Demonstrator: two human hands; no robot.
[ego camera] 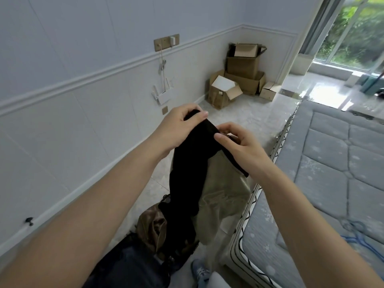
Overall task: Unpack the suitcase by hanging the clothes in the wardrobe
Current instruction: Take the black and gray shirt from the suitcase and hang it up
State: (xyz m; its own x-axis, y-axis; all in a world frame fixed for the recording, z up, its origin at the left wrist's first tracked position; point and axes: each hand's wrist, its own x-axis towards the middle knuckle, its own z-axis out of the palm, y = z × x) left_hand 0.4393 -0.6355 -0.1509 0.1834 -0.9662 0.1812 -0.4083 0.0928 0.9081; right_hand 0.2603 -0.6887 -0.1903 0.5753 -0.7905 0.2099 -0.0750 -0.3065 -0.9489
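Both arms outstretched, left hand [176,125] and right hand [239,146] fingers pinching black garment [191,163]

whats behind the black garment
A beige garment hangs right behind the black garment, which both the left hand and right hand grip at the top. Its left part is covered.

The mattress [324,173] lies right, cardboard boxes [239,80] stacked in the far corner, the suitcase [128,267] below.
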